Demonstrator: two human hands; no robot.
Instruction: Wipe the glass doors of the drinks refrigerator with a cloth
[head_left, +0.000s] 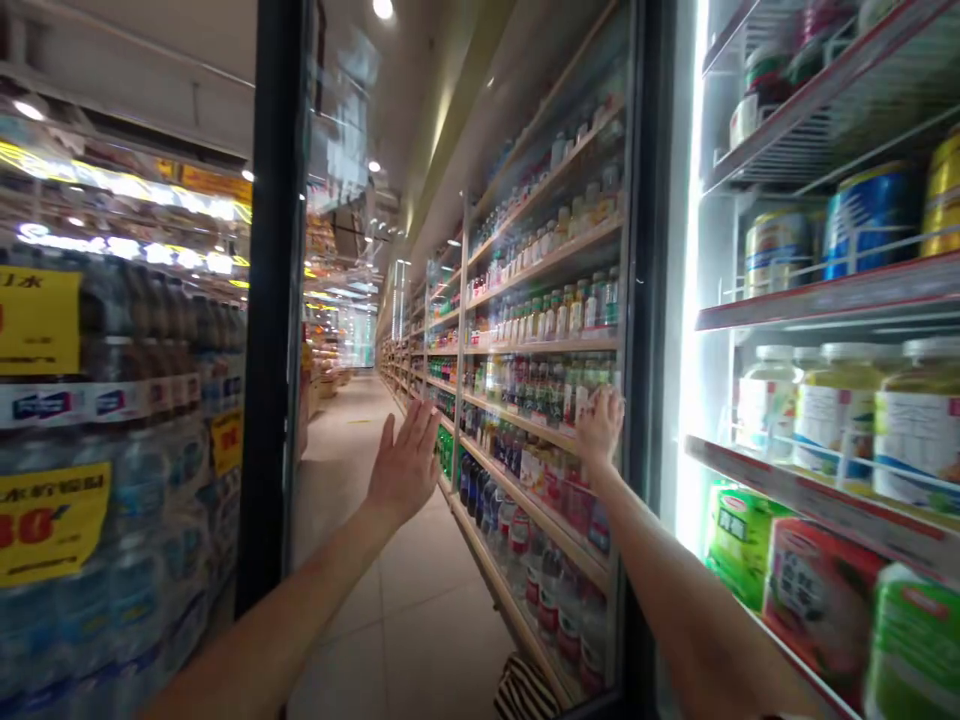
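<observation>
Glass door in a tall black frame (274, 300) stands before the person, stacked clear plastic bottles (139, 500) to its left, brightly lit wire shelves (825, 293) of cans and white-capped bottles to its right. The left hand (405, 460) faces the glass, fingers stretched wide; the right hand (600, 425), fingers parted and loosely bent, is near the right edge; whether either touches, I cannot tell

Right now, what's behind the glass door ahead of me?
Through the glass door, bottles line wooden shelves beside a tiled floor. Your left hand and right hand hide what's behind them.
</observation>
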